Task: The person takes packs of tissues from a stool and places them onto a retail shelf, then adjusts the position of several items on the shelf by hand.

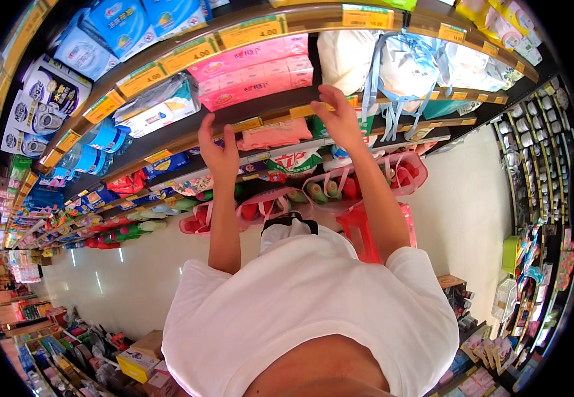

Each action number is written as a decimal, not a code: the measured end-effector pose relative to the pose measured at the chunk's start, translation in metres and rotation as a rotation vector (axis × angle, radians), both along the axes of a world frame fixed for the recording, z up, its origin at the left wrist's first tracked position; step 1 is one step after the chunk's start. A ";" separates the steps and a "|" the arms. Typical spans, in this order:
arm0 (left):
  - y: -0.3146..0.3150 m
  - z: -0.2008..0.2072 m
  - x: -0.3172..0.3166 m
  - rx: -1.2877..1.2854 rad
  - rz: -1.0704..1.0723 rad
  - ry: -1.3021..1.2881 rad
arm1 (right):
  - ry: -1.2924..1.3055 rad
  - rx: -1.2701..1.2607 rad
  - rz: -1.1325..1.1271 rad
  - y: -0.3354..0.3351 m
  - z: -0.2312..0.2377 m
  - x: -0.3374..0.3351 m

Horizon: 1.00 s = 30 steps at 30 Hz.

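Observation:
My left hand (219,151) is raised with its fingers apart, just below a shelf edge with yellow price labels (247,124). It is beside a flat pink pack (275,134) and holds nothing. My right hand (340,118) reaches higher, its fingertips at the same shelf edge next to a yellow label (303,111); nothing shows in its grip. Above both hands lies a stack of pink wrapped packs (257,66). White bags with blue straps (399,66) hang to the right of my right hand. My white shirt (307,304) fills the lower middle.
Pink baskets of bottles (330,188) sit on the lower shelf and a red basket (366,231) stands under my right forearm. A pale floor aisle (472,212) runs between the shelves and a rack of small goods (538,139) on the right. Boxes (134,360) stand at lower left.

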State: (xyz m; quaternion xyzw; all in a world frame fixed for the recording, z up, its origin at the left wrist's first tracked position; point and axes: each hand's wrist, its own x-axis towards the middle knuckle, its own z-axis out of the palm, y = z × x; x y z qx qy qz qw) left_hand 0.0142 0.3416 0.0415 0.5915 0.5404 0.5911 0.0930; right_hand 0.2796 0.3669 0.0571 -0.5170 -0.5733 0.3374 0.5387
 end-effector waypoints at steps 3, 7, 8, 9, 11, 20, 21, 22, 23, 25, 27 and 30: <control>0.026 0.005 -0.017 0.035 -0.005 -0.063 | -0.130 0.048 -0.078 0.032 0.004 -0.010; 0.046 0.013 -0.031 -0.139 -0.025 -0.030 | -0.123 0.042 -0.132 0.063 -0.005 -0.024; 0.050 0.017 -0.032 -0.200 -0.056 0.006 | -0.106 0.030 -0.128 0.068 -0.008 -0.023; 0.053 0.021 -0.032 -0.259 -0.089 0.043 | -0.078 0.024 -0.110 0.069 -0.011 -0.021; 0.062 0.017 -0.033 -0.242 -0.077 0.069 | -0.014 0.009 -0.070 0.057 0.001 -0.027; 0.001 0.001 0.047 0.148 -0.169 -0.154 | 0.234 0.112 -0.395 -0.047 0.000 0.015; -0.006 -0.009 0.056 0.171 -0.256 -0.160 | 0.316 0.093 -0.444 -0.062 -0.003 0.021; -0.014 -0.017 0.069 0.109 -0.339 -0.200 | 0.398 0.078 -0.503 -0.079 -0.007 0.029; -0.024 -0.023 0.085 0.039 -0.427 -0.238 | 0.392 0.048 -0.590 -0.097 -0.019 0.041; -0.038 -0.041 0.109 -0.095 -0.582 -0.228 | 0.377 -0.019 -0.753 -0.137 -0.048 0.063; -0.049 -0.055 0.134 -0.186 -0.688 -0.149 | 0.409 -0.125 -0.868 -0.178 -0.060 0.076; -0.067 -0.071 0.178 -0.380 -0.837 -0.044 | 0.391 -0.189 -1.056 -0.240 -0.106 0.104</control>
